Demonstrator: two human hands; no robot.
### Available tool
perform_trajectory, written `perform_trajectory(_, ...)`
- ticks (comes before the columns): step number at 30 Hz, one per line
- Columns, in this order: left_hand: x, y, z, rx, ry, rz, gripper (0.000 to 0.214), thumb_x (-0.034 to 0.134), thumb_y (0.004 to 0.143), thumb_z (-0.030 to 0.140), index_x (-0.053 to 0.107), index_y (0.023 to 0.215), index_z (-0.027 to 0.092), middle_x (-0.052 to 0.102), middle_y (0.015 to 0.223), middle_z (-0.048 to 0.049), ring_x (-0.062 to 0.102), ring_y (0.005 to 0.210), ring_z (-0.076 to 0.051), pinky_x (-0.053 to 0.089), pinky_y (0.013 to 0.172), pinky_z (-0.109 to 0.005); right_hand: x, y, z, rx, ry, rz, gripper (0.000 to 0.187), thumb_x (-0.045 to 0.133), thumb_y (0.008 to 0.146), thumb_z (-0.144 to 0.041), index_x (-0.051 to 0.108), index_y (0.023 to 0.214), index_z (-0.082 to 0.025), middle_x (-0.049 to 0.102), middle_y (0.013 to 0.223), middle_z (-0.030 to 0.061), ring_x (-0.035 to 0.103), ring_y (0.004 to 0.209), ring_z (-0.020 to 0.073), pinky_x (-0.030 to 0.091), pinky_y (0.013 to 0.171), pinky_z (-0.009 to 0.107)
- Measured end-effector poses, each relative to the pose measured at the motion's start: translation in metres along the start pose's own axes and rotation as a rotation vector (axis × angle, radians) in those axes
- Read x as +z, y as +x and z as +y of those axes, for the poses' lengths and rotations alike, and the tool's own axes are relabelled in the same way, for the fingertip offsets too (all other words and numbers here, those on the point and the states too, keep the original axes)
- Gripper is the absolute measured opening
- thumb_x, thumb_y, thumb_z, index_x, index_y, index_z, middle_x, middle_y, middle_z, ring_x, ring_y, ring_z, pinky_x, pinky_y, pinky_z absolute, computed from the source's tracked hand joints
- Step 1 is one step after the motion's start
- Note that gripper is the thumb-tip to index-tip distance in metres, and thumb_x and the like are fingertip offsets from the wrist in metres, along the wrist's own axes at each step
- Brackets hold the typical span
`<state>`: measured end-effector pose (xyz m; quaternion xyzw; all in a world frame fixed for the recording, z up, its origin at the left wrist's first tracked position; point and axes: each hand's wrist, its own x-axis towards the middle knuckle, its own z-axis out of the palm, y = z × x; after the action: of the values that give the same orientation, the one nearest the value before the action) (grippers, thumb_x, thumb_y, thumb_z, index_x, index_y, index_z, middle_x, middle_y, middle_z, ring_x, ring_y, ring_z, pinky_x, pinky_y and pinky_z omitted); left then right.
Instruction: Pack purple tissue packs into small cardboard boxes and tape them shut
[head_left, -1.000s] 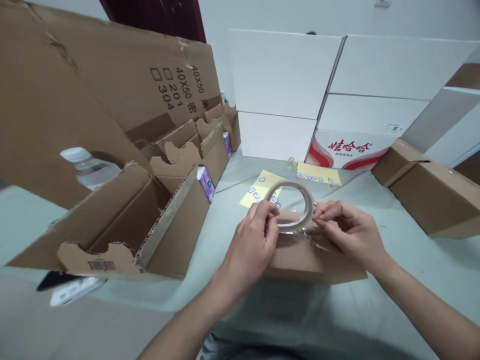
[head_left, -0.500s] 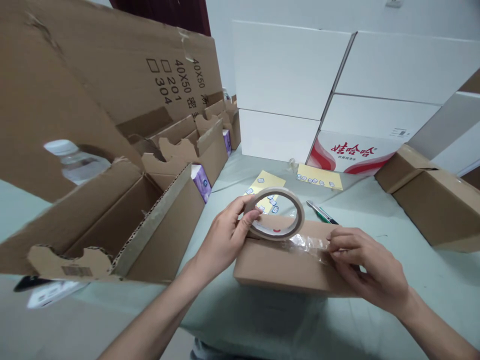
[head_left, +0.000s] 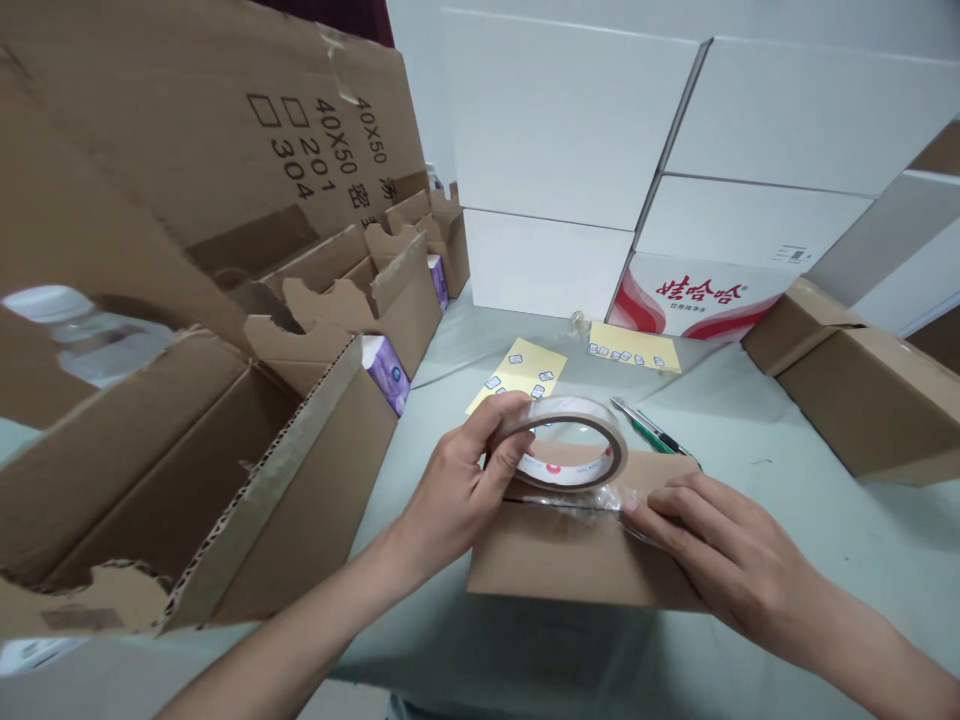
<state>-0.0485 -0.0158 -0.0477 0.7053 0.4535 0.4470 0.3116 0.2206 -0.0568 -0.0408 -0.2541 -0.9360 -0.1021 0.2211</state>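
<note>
My left hand (head_left: 469, 465) is closed on a roll of clear tape (head_left: 615, 440), thumb on the near side, and holds it tilted just above a small brown cardboard box (head_left: 570, 560). A crinkled strip of clear tape (head_left: 600, 498) lies along the seam on the box top, under the roll. My right hand (head_left: 739, 560) rests over the right end of the box, its fingers stretched out and pressing on the strip. Beyond the box lies a utility knife (head_left: 651, 430) with a green and black handle.
Open cardboard boxes (head_left: 315, 480) line the left side, with purple packs (head_left: 386, 375) between them and a plastic bottle (head_left: 97, 340) behind. Two yellow sheets (head_left: 634, 347) with small drawn labels lie ahead. White cartons (head_left: 555, 120) stand at the back; a closed brown box (head_left: 862, 390) is right.
The tape roll has tipped flatter and shifted slightly right. My right hand has gone from raised, curled fingers to lying on the tape strip. The camera view has shifted a little.
</note>
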Motion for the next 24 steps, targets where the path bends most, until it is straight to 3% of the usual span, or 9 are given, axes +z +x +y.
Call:
perform_trajectory(5,0.008,-0.001,-0.005,0.111,0.061,0.065,0.022,0.047,0.095,0.028,0.055,0.115,0.021,0.071,0.092,-0.0031,0.067,0.079,-0.016,0.051,0.073,-0.025,0.002,-0.001,-0.002,0.026,0.023,-0.027,0.033,0.040,0.094,-0.002,0.061,0.120,-0.006,0.065,0.091,0.0133,0.056,0.084,0.0229,0.050,0.071,0.036)
perform_trajectory(8,0.011,-0.004,-0.006,0.122,0.037,0.078,0.022,0.046,0.096,0.025,0.055,0.116,0.022,0.072,0.104,-0.0053,0.069,0.095,-0.018,0.052,0.081,-0.026,0.004,-0.004,-0.001,0.045,0.052,-0.070,0.038,0.041,0.090,0.000,0.059,0.123,-0.008,0.063,0.091,0.0123,0.054,0.081,0.0219,0.050,0.069,0.035)
perform_trajectory(11,0.013,-0.008,-0.005,0.118,-0.001,0.079,0.022,0.046,0.097,0.025,0.054,0.117,0.021,0.071,0.108,-0.0065,0.069,0.097,-0.018,0.052,0.084,-0.027,0.004,-0.002,0.000,0.080,0.131,-0.148,0.043,0.041,0.089,-0.003,0.056,0.129,-0.010,0.060,0.092,0.0116,0.053,0.082,0.0213,0.051,0.070,0.034)
perform_trajectory(17,0.013,-0.014,-0.003,0.074,-0.095,0.051,0.029,0.043,0.098,0.028,0.054,0.123,0.020,0.071,0.108,-0.0066,0.068,0.095,-0.018,0.052,0.086,-0.028,0.010,0.014,-0.004,0.101,0.147,-0.181,0.049,0.054,0.090,-0.031,0.054,0.133,-0.008,0.055,0.093,0.0134,0.052,0.083,0.0249,0.053,0.071,0.042)
perform_trajectory(21,0.014,-0.015,-0.003,0.031,-0.084,0.066,0.032,0.041,0.099,0.030,0.054,0.127,0.021,0.071,0.112,-0.0073,0.067,0.105,-0.022,0.051,0.093,-0.032,0.014,0.007,-0.010,0.125,0.026,-0.198,0.077,0.061,0.082,-0.062,0.052,0.139,-0.010,0.058,0.099,0.0164,0.056,0.088,0.0298,0.056,0.071,0.048)
perform_trajectory(24,0.014,-0.014,-0.003,0.029,-0.094,0.092,0.031,0.043,0.098,0.029,0.055,0.125,0.020,0.070,0.115,-0.0078,0.066,0.109,-0.022,0.051,0.095,-0.033,-0.002,-0.007,-0.008,0.103,-0.025,-0.212,0.089,0.063,0.077,-0.072,0.051,0.143,-0.014,0.061,0.116,0.0209,0.060,0.101,0.0365,0.057,0.076,0.051)
